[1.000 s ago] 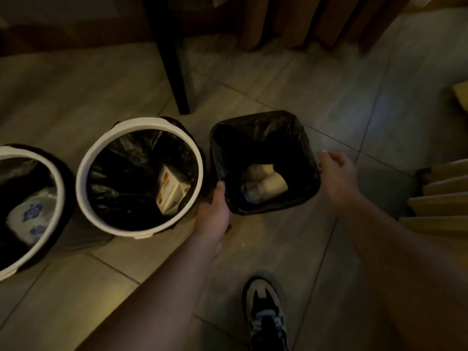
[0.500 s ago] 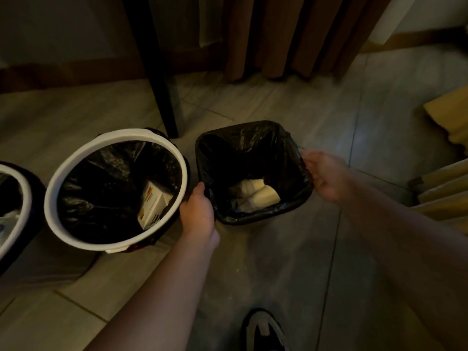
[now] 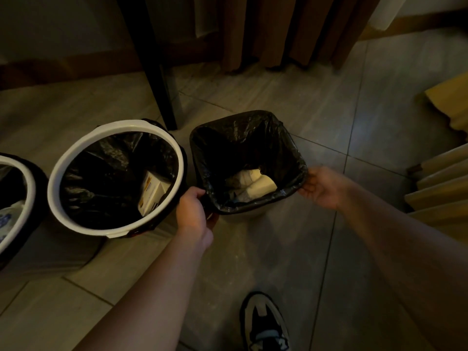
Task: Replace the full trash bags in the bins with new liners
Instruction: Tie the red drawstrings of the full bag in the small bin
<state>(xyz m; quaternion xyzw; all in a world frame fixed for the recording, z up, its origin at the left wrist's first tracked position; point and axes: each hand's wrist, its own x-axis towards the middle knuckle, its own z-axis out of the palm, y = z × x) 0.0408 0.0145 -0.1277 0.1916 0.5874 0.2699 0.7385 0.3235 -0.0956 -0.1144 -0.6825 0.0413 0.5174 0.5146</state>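
Observation:
A square bin lined with a black trash bag (image 3: 243, 138) stands on the tiled floor, with pale paper waste (image 3: 253, 184) at its bottom. My left hand (image 3: 193, 211) grips the bag's folded edge at the bin's near-left corner. My right hand (image 3: 323, 186) curls under the bag's edge at the right corner, fingers on the plastic. To the left stands a round bin with a white rim ring (image 3: 76, 153) and a black liner holding a small carton (image 3: 152, 192). A third white-rimmed bin (image 3: 27, 188) is cut off at the left edge.
A black furniture leg (image 3: 157, 79) stands just behind the round bin. Brown curtains (image 3: 286, 31) hang at the back. Yellowish cardboard pieces (image 3: 440, 183) lie at the right. My shoe (image 3: 266, 323) is on the floor at the bottom.
Both hands moved from beside the square bin onto its bag edge, the left closing at the near-left corner, the right curling under the right corner. The view tilted up.

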